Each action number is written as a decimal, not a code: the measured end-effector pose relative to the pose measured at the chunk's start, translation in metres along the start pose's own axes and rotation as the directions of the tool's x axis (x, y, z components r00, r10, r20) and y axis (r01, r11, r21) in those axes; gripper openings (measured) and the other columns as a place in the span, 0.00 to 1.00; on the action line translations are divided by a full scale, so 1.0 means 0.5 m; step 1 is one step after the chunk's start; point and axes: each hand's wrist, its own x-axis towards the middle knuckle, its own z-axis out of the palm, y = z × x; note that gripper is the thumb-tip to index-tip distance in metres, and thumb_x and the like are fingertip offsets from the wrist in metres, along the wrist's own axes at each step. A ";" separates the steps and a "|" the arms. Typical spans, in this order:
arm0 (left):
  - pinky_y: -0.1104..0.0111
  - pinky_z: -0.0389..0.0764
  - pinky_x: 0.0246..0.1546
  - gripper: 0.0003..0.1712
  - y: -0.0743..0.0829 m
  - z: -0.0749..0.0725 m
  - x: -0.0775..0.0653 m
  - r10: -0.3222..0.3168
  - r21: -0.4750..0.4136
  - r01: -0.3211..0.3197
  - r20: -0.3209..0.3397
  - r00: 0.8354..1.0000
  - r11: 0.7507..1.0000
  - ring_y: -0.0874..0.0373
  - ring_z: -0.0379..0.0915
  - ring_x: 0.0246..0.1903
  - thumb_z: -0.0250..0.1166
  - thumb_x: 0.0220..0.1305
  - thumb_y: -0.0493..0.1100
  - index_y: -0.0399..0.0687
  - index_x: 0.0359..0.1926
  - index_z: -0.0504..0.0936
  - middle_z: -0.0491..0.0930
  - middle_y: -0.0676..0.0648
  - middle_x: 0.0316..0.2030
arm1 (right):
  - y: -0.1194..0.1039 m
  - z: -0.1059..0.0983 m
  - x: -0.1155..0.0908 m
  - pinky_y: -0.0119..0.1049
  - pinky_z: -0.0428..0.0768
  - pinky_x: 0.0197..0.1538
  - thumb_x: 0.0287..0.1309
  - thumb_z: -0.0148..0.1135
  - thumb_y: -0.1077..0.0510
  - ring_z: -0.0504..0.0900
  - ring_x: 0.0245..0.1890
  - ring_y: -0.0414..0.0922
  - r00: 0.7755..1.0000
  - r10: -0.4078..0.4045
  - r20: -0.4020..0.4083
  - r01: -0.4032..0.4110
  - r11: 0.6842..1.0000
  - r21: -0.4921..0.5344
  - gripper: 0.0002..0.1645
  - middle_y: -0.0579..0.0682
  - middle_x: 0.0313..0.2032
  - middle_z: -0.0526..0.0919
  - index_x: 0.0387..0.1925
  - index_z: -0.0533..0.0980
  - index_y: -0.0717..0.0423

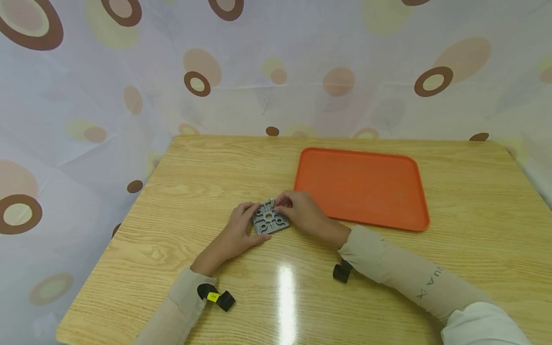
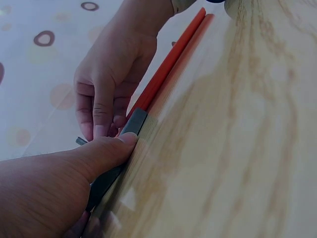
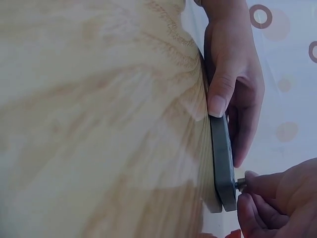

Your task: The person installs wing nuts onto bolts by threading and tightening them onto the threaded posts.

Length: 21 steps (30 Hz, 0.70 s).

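A square grey metal plate [image 1: 270, 223] with round recesses and a hole at its centre lies on the wooden table. My left hand [image 1: 233, 237] grips it between thumb and fingers at its left side and near edge. At the plate's far corner my right hand [image 1: 306, 213] pinches a small metal screw [image 3: 240, 184] between thumb and fingertips. In the right wrist view the screw stands out from the plate's face, its shank meeting the plate [image 3: 224, 158]. The thumb of the left hand [image 2: 49, 181] presses the plate's edge [image 2: 133, 121] in the left wrist view.
An orange-red tray [image 1: 362, 189] lies on the table [image 1: 207, 167] behind and right of the plate. Black straps with small black blocks [image 1: 225, 301] hang at both sleeves. A patterned cloth [image 1: 302, 62] rises beyond the table's far edge.
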 end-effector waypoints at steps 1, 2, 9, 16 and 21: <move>0.57 0.59 0.60 0.49 0.000 0.000 0.000 -0.001 0.002 0.001 0.000 1.000 1.000 0.52 0.51 0.60 0.67 0.55 0.57 0.41 0.69 0.56 0.55 0.43 0.62 | -0.001 0.001 0.000 0.31 0.76 0.35 0.54 0.65 0.61 0.77 0.30 0.38 1.000 0.003 0.000 -0.003 1.000 0.005 0.05 0.45 0.29 0.81 0.34 0.78 0.57; 0.57 0.59 0.60 0.49 0.001 0.000 0.000 -0.001 0.002 0.001 0.000 1.000 1.000 0.52 0.51 0.60 0.67 0.55 0.57 0.41 0.69 0.56 0.55 0.43 0.62 | -0.001 0.001 0.001 0.31 0.76 0.35 0.54 0.66 0.60 0.77 0.30 0.38 1.000 0.006 -0.001 -0.006 1.000 0.011 0.06 0.45 0.30 0.80 0.34 0.77 0.57; 0.57 0.59 0.60 0.49 0.001 -0.001 0.002 -0.012 0.011 0.012 0.008 1.000 1.000 0.51 0.51 0.61 0.67 0.55 0.57 0.41 0.70 0.55 0.55 0.43 0.63 | -0.004 0.006 0.005 0.32 0.76 0.40 0.53 0.67 0.58 0.78 0.36 0.39 1.000 0.028 0.000 -0.028 1.000 0.002 0.18 0.48 0.37 0.81 0.45 0.76 0.59; 0.57 0.60 0.60 0.49 0.001 -0.003 0.001 -0.031 0.018 0.031 0.024 0.999 0.999 0.52 0.51 0.60 0.65 0.55 0.59 0.43 0.70 0.54 0.54 0.43 0.64 | -0.009 0.008 0.009 0.33 0.77 0.40 0.53 0.67 0.57 0.79 0.37 0.42 1.000 0.026 0.013 -0.025 0.999 -0.031 0.23 0.51 0.43 0.81 0.51 0.75 0.61; 0.57 0.60 0.59 0.49 0.000 -0.003 0.001 -0.031 0.020 0.030 0.024 0.999 0.999 0.52 0.51 0.60 0.65 0.55 0.59 0.43 0.70 0.54 0.53 0.43 0.64 | -0.010 0.008 0.008 0.32 0.77 0.39 0.53 0.67 0.57 0.79 0.36 0.41 0.999 0.037 0.025 -0.036 0.999 -0.030 0.22 0.50 0.41 0.80 0.49 0.76 0.61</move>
